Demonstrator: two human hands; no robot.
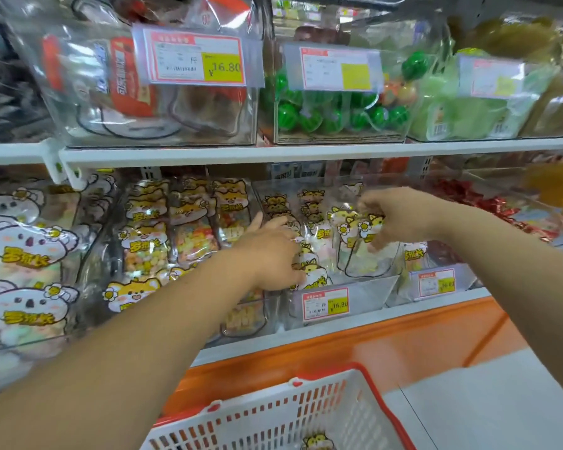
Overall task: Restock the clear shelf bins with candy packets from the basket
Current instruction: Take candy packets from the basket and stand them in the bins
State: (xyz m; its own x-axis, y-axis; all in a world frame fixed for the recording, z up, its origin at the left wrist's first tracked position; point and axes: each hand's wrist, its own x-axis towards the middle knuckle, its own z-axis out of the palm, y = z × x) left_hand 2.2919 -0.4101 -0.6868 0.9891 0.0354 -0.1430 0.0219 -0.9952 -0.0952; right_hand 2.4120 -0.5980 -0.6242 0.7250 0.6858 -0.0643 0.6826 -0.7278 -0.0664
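Broadly, the lower shelf (pixel 355 320) holds a row of clear bins. The middle bin (pixel 371 287), far from the viewer and right of centre, is the one being filled. The basket (pixel 273 414) sits near, at the bottom edge, well apart from the bin.

The left hand (pixel 273 254) lies on the standing packets (pixel 312 274) at the bin's left side. Its fingers bend down among them, and I cannot tell whether they grip or only press. The right hand (pixel 397 219) hovers over the bin's right side, fingers curled round a small bunch of candy packets (pixel 366 224) by their tops.

To do this well, I judge the left hand should hold the standing row back to keep a gap open. The right hand can then lower the bunch upright, faces forward like their neighbours, and let go only once it is seated.

The basket is cut off by the frame and shows only one loose packet (pixel 317 441). The bin's far end is lost behind glare. The price label (pixel 325 303) is partly legible.
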